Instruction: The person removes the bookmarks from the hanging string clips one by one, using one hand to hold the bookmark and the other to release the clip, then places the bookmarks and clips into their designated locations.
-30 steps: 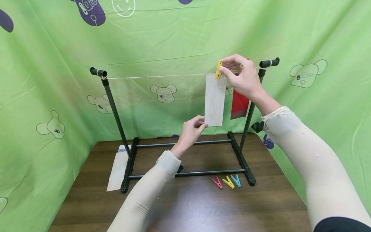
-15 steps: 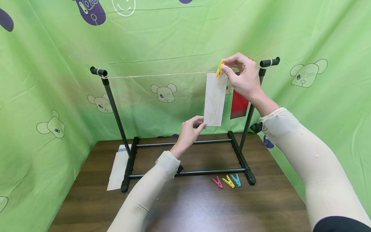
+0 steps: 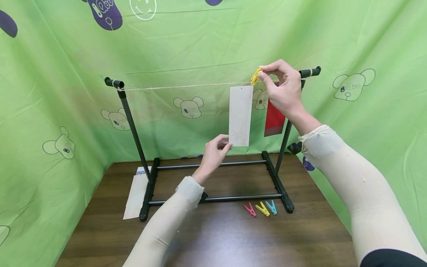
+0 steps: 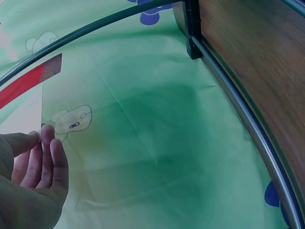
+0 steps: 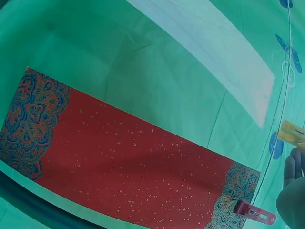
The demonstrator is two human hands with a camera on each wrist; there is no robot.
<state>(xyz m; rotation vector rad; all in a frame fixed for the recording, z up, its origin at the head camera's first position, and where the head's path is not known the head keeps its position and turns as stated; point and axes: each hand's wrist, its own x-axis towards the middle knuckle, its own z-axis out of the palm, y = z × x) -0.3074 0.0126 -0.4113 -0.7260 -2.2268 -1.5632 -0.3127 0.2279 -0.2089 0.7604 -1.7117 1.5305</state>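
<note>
My left hand (image 3: 214, 152) pinches the lower left corner of a white paper bookmark (image 3: 241, 115), a tall strip with a small hole near its top and a faint plant drawing. Its top edge hangs just below the string (image 3: 186, 87). Up at the string, my right hand (image 3: 283, 87) pinches a yellow clothespin (image 3: 256, 76) between thumb and fingers. That clothespin is tilted and sits just right of the bookmark's upper right corner, apart from it in the right wrist view. Behind my right hand hangs a red patterned bookmark (image 5: 138, 157), held to the string by a red clothespin (image 5: 255, 212).
A black stand (image 3: 132, 129) carries the string between two posts. Pink (image 3: 250, 210), yellow (image 3: 262, 209) and blue (image 3: 271, 207) clothespins lie on the wooden table (image 3: 213, 233) by its right foot. White paper strips (image 3: 136, 196) lie by its left post. Green cloth surrounds the table.
The white bookmark has come out from under the yellow clothespin, shifting left and slightly down with my left hand. My right hand has moved slightly up and right with the clothespin.
</note>
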